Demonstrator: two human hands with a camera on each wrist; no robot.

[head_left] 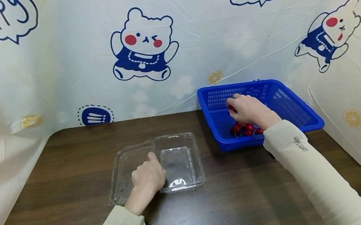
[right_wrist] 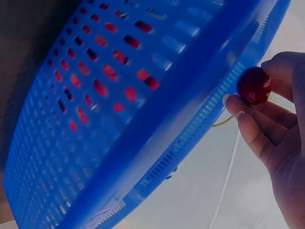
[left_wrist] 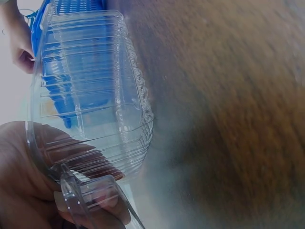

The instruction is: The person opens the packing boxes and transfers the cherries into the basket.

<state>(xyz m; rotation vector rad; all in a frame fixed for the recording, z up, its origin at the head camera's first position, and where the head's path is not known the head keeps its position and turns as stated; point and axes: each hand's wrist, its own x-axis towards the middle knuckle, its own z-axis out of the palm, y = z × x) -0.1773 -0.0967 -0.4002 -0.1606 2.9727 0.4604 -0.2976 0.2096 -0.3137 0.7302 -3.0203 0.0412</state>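
My right hand [head_left: 247,110] pinches a dark red cherry [right_wrist: 254,86] between thumb and fingertips, raised over the blue basket [head_left: 216,132]; a thin green stem trails from it. More cherries [head_left: 249,128] lie in a small pile on the basket floor below. To the left, my left hand [head_left: 148,174] grips the clear plastic clamshell container [head_left: 196,164] along its hinge side, fingers on both faces of the plastic in the left wrist view. The container's lid [head_left: 119,171] lies folded open to the left, partly covered by that hand. No fruit shows inside the container's base.
Everything stands on a brown wooden table [head_left: 58,206]. A pale printed cloth [head_left: 89,56] hangs behind and along both sides, and the basket's back rim is close to it. The container sits left of the basket, with a strip of tabletop between them.
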